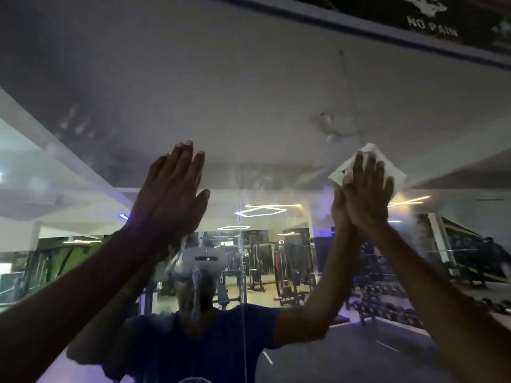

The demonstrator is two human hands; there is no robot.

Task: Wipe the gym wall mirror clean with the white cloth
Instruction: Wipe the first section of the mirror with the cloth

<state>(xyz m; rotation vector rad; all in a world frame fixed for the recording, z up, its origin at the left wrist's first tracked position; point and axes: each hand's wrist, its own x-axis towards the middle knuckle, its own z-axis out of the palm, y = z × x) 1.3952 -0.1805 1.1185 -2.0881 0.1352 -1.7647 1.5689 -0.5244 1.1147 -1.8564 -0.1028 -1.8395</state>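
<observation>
The gym wall mirror point(249, 92) fills the view, hazy with smears and streaks. My left hand point(172, 192) lies flat against the glass, fingers straight and pointing up, holding nothing. My right hand point(365, 192) presses the folded white cloth point(367, 158) flat against the mirror at the right, fingers spread over it. The cloth's corners stick out above and to the right of my fingers. A cloudy smudge point(331, 125) sits on the glass just above the cloth.
A vertical seam point(240, 244) between mirror panels runs down the middle. The dark top frame point(387, 29) with a "NO PAIN" sign point(432, 26) crosses the upper right. The mirror reflects me, weight machines and dumbbell racks.
</observation>
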